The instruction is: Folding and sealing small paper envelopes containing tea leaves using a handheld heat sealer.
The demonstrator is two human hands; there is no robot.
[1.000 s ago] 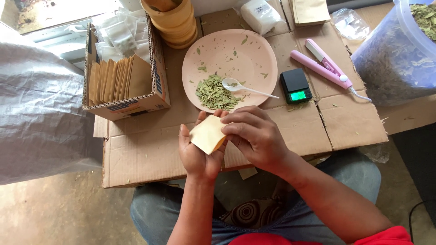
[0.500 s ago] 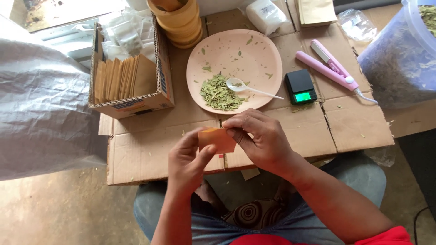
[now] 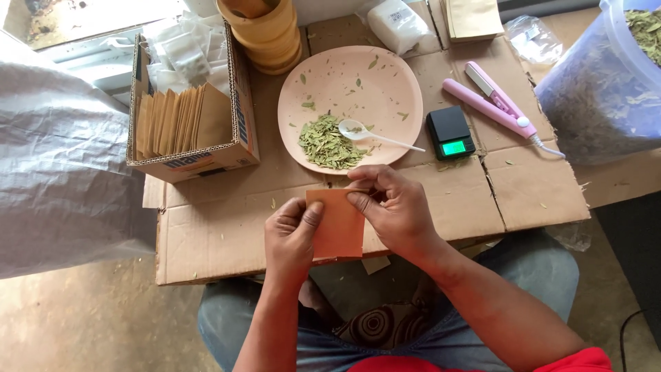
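Both hands, left hand (image 3: 292, 234) and right hand (image 3: 396, 210), pinch one brown paper pouch (image 3: 337, 224) between closed fingers

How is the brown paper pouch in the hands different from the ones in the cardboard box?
The paper pouch is alone, pinched flat between the left hand and right hand; the boxed pouches stand on edge in a packed row, untouched. The held one looks more orange, the boxed ones paler tan. Both are flat, rectangular paper pouches.
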